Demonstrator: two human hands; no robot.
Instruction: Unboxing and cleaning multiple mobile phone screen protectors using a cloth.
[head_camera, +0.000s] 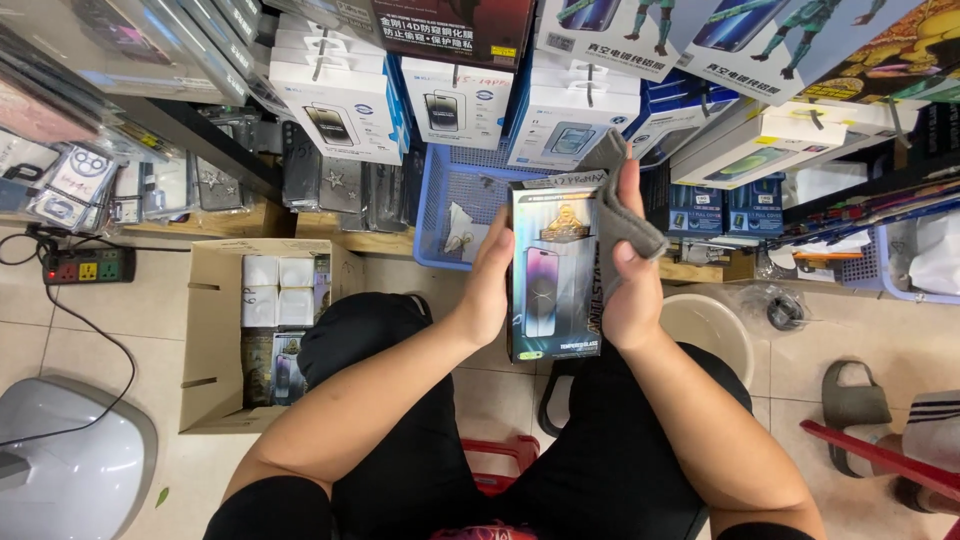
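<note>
Landmark: the one flat screen-protector box (553, 268) you hold upright before your knees.

Far left of the box:
- One grey rounded appliance (70, 460), cut off by the frame edge; its kind is hard to make out.
- One power strip (88, 266) on the floor tiles, its black cable trailing toward you.

Left of the box:
- One open cardboard carton (212, 340). Four white packs show in its upper part, a few printed packs below them; your thigh hides the rest.

At the box:
- Your left hand (487, 290), one, clasps the box's left edge, fingers curled behind it and out of sight.
- Your right hand (630, 275), one, grips the right edge and pins one grey cloth (622, 215) against it.

Behind the box:
- One blue plastic basket (450, 205) on the shelf, contents partly hidden by the box.
- Above it, rows of white retail boxes (345, 100), too overlapped to count.

Right of the box:
- One beige bucket (712, 330), partly behind your right forearm.
- One grey sandal (855, 395).
- Another person's foot (925, 450), cut off at the frame edge.
</note>
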